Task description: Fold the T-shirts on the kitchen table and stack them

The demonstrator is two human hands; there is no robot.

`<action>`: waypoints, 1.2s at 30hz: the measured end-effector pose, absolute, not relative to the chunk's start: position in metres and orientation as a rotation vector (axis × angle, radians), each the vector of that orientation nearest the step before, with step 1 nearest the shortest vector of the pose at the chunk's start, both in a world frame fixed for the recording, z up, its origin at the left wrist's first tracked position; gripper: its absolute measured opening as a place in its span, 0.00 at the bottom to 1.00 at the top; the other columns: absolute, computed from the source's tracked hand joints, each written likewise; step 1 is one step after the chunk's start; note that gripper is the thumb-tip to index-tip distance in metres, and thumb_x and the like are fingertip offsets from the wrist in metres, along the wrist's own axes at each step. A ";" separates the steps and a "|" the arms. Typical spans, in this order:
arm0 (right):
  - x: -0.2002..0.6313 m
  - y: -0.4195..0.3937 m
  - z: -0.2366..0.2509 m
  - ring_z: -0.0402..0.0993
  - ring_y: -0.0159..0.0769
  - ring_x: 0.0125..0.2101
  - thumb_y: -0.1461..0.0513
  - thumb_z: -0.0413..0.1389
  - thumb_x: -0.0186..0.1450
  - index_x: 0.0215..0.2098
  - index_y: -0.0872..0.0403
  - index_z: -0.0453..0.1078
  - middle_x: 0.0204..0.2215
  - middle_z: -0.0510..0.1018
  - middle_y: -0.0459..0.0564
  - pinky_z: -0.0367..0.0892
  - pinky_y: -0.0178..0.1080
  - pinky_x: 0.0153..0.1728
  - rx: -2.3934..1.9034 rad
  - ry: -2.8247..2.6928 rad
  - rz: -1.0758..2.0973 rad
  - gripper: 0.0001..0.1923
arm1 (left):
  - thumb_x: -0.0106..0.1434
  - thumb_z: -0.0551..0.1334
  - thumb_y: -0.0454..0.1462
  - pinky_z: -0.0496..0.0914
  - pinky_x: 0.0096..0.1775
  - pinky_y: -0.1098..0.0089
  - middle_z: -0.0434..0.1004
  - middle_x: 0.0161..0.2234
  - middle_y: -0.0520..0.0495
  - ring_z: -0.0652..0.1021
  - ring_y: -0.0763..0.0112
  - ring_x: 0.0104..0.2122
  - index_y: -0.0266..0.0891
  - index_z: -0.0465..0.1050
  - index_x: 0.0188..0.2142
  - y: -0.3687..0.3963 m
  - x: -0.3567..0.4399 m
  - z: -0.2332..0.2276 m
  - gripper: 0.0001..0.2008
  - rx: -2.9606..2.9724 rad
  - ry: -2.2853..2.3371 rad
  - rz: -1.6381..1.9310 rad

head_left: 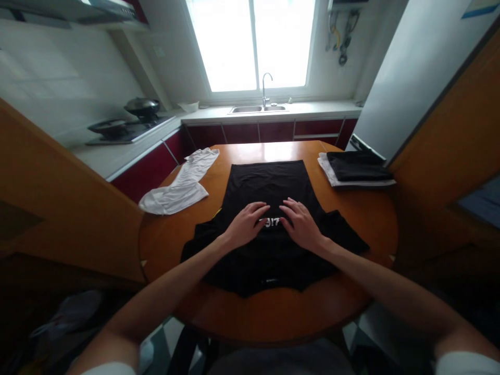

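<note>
A black T-shirt (269, 182) lies spread on the round wooden table, its neck toward me, its hem toward the window and its sleeves out to both sides. White lettering on its middle is partly covered by my fingers. My left hand (247, 224) rests on the shirt just left of the lettering, fingers stretched out. On the other side of it, my right hand (300, 223) lies with its fingers spread on the cloth. Neither hand grips the fabric.
A crumpled white garment (182, 185) lies at the table's left edge. Folded black and white clothes (357, 167) are stacked at the right. Beyond the wooden table (258, 317) are a counter with a sink (250, 109), a stove with pans (142, 107) and a fridge (402, 78).
</note>
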State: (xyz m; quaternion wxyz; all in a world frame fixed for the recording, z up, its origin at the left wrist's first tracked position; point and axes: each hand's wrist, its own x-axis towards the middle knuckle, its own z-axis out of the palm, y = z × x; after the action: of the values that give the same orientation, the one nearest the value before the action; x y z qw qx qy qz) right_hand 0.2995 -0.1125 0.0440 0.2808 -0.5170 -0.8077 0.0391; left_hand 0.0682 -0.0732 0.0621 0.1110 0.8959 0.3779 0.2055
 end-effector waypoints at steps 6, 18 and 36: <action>0.309 -0.209 0.042 0.68 0.42 0.46 0.55 0.60 0.68 0.45 0.49 0.75 0.45 0.75 0.51 0.63 0.46 0.50 -1.081 -2.492 0.399 0.10 | 0.65 0.66 0.49 0.69 0.48 0.63 0.75 0.45 0.47 0.74 0.62 0.44 0.46 0.76 0.49 -0.184 0.034 0.061 0.17 2.724 0.791 0.258; 0.307 -0.216 0.049 0.70 0.36 0.39 0.62 0.54 0.72 0.34 0.52 0.72 0.37 0.76 0.48 0.65 0.38 0.43 -1.015 -2.548 0.583 0.09 | 0.73 0.57 0.39 0.70 0.41 0.72 0.78 0.38 0.48 0.78 0.70 0.38 0.42 0.79 0.41 -0.182 0.024 0.066 0.11 2.447 0.720 0.304; 0.295 -0.200 0.047 0.73 0.37 0.35 0.62 0.51 0.72 0.32 0.52 0.74 0.33 0.77 0.50 0.68 0.38 0.39 -1.283 -2.560 0.324 0.13 | 0.72 0.57 0.39 0.73 0.46 0.69 0.80 0.42 0.47 0.79 0.68 0.42 0.44 0.80 0.45 -0.154 0.019 0.049 0.11 2.542 0.955 0.440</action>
State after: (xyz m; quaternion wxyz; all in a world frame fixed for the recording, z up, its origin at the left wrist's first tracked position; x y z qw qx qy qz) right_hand 0.2948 -0.1999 0.0468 0.1294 -0.4414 -0.8809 0.1116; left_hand 0.0190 -0.1540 0.0487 0.1941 0.9065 0.3406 0.1567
